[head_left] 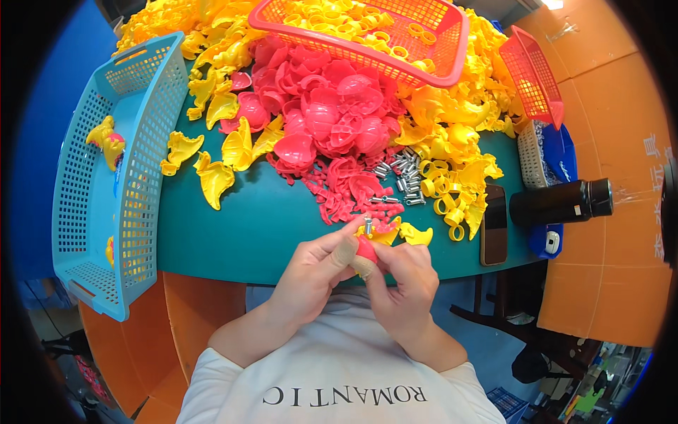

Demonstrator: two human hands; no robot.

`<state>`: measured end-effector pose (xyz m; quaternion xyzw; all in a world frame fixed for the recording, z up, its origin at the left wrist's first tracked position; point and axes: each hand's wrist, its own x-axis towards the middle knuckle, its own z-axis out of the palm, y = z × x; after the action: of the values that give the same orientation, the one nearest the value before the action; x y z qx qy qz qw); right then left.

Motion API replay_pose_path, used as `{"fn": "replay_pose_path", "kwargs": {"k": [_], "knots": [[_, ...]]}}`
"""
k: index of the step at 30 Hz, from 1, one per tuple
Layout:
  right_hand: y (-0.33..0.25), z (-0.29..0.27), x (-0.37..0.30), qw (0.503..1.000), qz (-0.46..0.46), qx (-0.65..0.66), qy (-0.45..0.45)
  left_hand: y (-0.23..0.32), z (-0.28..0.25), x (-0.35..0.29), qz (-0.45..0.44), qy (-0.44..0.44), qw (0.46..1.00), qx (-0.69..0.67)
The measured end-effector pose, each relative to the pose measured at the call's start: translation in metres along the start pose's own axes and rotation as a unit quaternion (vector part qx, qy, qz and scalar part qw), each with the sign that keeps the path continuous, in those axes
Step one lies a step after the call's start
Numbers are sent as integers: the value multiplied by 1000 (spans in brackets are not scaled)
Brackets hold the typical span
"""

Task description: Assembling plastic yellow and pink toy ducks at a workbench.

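Note:
Close to the table's front edge, both hands meet around a small red plastic part [366,249]. My left hand [311,272] pinches it from the left, with thumb and finger pressed together. From the other side my right hand [406,279] grips it, the fingertips partly covering it. A small silver metal cylinder [368,225] stands up at the left fingertips; whether it is fixed to the red part I cannot tell. Just beyond the fingers are yellow curved plastic pieces [415,234]. Tan wraps cover some fingertips.
A heap of red shells [332,113] rises mid-table, with metal cylinders [409,185] and yellow rings [441,185] beside it. A blue basket [145,205] stands left, a red basket [452,63] at the back. A phone [494,226] and black bottle [558,202] lie right.

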<state>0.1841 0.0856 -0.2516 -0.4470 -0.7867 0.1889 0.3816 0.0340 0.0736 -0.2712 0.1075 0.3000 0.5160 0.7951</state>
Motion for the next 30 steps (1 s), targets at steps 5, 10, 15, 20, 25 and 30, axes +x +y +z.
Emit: {"fn": "replay_pose_path", "kwargs": {"k": [5, 10, 15, 20, 25, 30], "knots": [[12, -34, -4, 976, 37, 200, -80, 8, -4, -6, 6, 13, 999, 48], [46, -55, -3, 994, 25, -29, -104, 20, -17, -10, 24, -7, 999, 31], [66, -55, -12, 983, -3, -82, -164, 20, -8, -13, 7, -1, 998, 55], [60, -40, -19, 875, 75, 478, 20, 15, 2, -10, -3, -28, 998, 64], [57, -21, -8, 885, -28, 465, 2, 14, 12, -12, -2, -24, 995, 95], [53, -25, -1, 909, -63, 409, -47, 13, 13, -13, -2, -19, 998, 63]]}}
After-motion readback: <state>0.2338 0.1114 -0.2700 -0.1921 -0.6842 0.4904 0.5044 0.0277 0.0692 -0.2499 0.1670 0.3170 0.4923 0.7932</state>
